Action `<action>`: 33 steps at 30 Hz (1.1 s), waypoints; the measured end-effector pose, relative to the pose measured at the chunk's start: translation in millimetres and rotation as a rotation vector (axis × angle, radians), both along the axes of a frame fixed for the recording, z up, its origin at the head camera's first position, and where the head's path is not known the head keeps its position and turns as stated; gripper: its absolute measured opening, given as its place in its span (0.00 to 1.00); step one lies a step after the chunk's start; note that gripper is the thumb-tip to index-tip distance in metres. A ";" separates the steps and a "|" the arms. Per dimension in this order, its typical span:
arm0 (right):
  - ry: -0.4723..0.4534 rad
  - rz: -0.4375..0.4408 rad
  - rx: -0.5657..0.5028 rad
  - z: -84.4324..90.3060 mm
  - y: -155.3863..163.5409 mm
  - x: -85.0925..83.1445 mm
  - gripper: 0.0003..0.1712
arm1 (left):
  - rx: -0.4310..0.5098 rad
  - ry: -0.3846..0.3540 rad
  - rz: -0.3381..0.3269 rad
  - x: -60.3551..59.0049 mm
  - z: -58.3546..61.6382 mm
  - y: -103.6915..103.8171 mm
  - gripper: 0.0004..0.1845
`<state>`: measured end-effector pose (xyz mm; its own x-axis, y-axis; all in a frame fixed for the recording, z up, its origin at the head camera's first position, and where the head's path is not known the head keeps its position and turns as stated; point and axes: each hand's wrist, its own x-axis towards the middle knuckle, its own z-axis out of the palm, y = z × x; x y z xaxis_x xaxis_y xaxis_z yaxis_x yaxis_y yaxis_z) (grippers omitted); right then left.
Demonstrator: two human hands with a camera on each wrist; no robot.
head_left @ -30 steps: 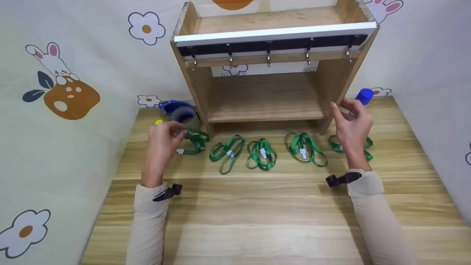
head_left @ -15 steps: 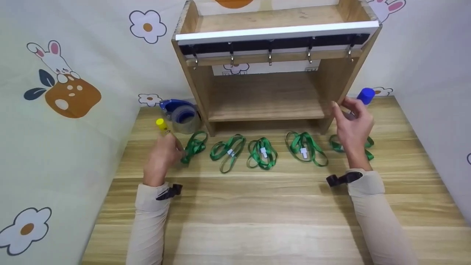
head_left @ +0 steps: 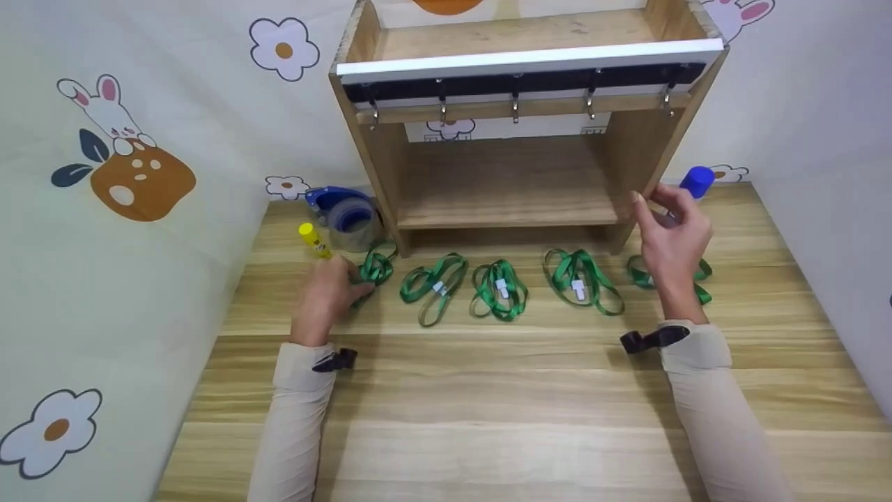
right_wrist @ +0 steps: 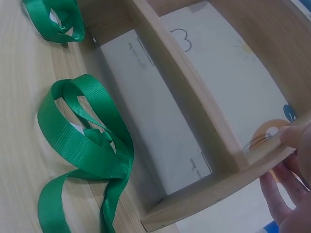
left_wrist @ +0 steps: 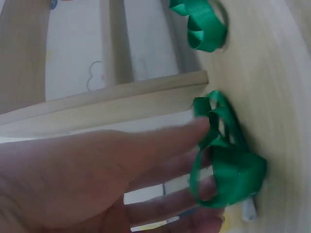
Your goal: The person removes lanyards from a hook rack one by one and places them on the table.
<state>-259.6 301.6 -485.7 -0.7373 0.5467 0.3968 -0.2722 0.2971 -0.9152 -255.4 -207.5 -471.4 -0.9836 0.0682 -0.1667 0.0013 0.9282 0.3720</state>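
Observation:
In the head view my left hand (head_left: 327,289) is low over the table at the leftmost green lanyard (head_left: 377,269). The left wrist view shows its thumb and fingers around the loops of that lanyard (left_wrist: 238,177), which has a pale clip (left_wrist: 249,209) under it. My right hand (head_left: 674,240) grips the front edge of the right side panel of a wooden shelf rack (head_left: 516,185), thumb on one face and fingers on the other. Several more coiled green lanyards lie in a row in front of the rack, such as the second one (head_left: 433,282); the rightmost (head_left: 641,273) is partly behind my right hand.
A row of metal hooks (head_left: 516,108) runs along the rack's front. To its left stand a blue tape dispenser (head_left: 331,197) with a tape roll (head_left: 357,240) and a yellow-capped stick (head_left: 310,236). A blue-capped object (head_left: 698,181) is behind my right hand.
My left hand has come down from holding part of the lanyard raised, then shifted right onto its coil. The lanyard is now more bunched together. The right hand keeps its grip on the rack.

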 end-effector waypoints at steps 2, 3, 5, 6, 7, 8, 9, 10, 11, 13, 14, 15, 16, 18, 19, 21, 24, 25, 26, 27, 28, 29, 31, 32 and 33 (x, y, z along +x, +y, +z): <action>-0.001 0.005 -0.006 0.1 -0.1 0.0 0.17 | -0.027 -0.051 -0.010 -1.4 -0.6 0.5 0.13; 0.001 0.006 -0.008 0.2 -0.3 -0.1 0.17 | -0.040 -0.078 -0.011 -1.9 0.2 0.6 0.15; 0.003 0.006 -0.010 0.3 -0.7 0.1 0.17 | -0.069 -0.130 -0.011 -2.6 2.3 -0.1 0.18; 0.000 0.004 -0.011 0.4 -0.9 0.2 0.17 | -0.083 -0.153 -0.012 -2.6 3.7 -0.7 0.19; -0.003 0.003 -0.012 0.5 -1.1 0.5 0.17 | -0.092 -0.176 -0.010 -2.3 5.3 -1.2 0.19; -0.006 0.001 -0.012 0.5 -1.3 0.8 0.17 | -0.092 -0.194 -0.008 -1.9 6.7 -2.1 0.18; -0.009 0.000 -0.012 0.5 -1.5 1.1 0.18 | -0.087 -0.204 -0.010 -1.0 8.3 -3.1 0.16; -0.013 -0.001 -0.010 0.5 -1.7 1.2 0.18 | -0.074 -0.211 -0.014 -0.1 9.8 -4.1 0.15; -0.016 -0.002 -0.009 0.4 -1.9 1.2 0.18 | -0.060 -0.209 -0.017 1.0 11.3 -5.2 0.14; -0.024 -0.004 -0.004 0.6 -2.1 0.9 0.18 | -0.025 -0.188 -0.012 3.3 14.6 -7.0 0.15; -0.026 -0.004 -0.002 0.8 -2.1 0.7 0.18 | -0.002 -0.166 -0.009 4.1 16.1 -7.7 0.17; -0.031 -0.004 0.000 1.2 -2.0 0.5 0.18 | 0.023 -0.141 -0.003 4.9 17.6 -7.7 0.20; -0.033 -0.005 0.002 1.5 -1.8 0.4 0.18 | 0.045 -0.110 0.008 5.1 18.5 -7.3 0.22; -0.041 -0.006 0.004 2.1 -1.7 0.7 0.18 | 0.087 -0.029 0.038 4.0 19.7 -5.6 0.22; -0.044 -0.005 0.006 2.2 -1.7 1.1 0.19 | 0.111 0.022 0.046 2.5 19.4 -4.6 0.21; -0.044 0.002 0.013 2.2 -1.4 2.0 0.19 | 0.141 0.144 0.056 -2.1 17.4 -2.4 0.19; -0.073 0.024 0.055 3.0 2.0 5.2 0.21 | 0.156 0.334 0.057 -11.6 12.6 -0.2 0.15; -0.091 0.038 0.075 3.8 4.1 6.7 0.21 | 0.155 0.387 0.059 -14.9 10.9 -0.1 0.15; -0.111 0.055 0.098 5.0 6.5 7.9 0.22 | 0.150 0.434 0.067 -17.9 9.9 -0.1 0.15; -0.134 0.076 0.121 6.4 9.5 8.9 0.23 | 0.147 0.472 0.076 -20.5 9.5 -0.6 0.15; -0.153 0.099 0.140 8.1 12.8 9.8 0.23 | 0.146 0.505 0.082 -22.9 9.6 -1.1 0.15; -0.162 0.121 0.163 10.1 16.7 10.3 0.24 | 0.148 0.529 0.084 -24.9 10.4 -1.8 0.16; -0.175 0.153 0.208 15.1 24.8 11.2 0.23 | 0.146 0.575 0.079 -29.2 12.9 -3.7 0.17; -0.173 0.157 0.234 17.9 29.4 11.1 0.22 | 0.144 0.596 0.069 -31.2 14.9 -4.4 0.18; -0.170 0.157 0.263 21.2 33.9 10.9 0.21 | 0.142 0.619 0.053 -33.7 17.1 -5.1 0.19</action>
<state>-248.7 335.5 -464.6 -0.8720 0.3163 0.3736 -0.1840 0.4955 -0.8489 -289.1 -212.6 -454.4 -0.8974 -0.0041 0.4412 0.2108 0.8745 0.4368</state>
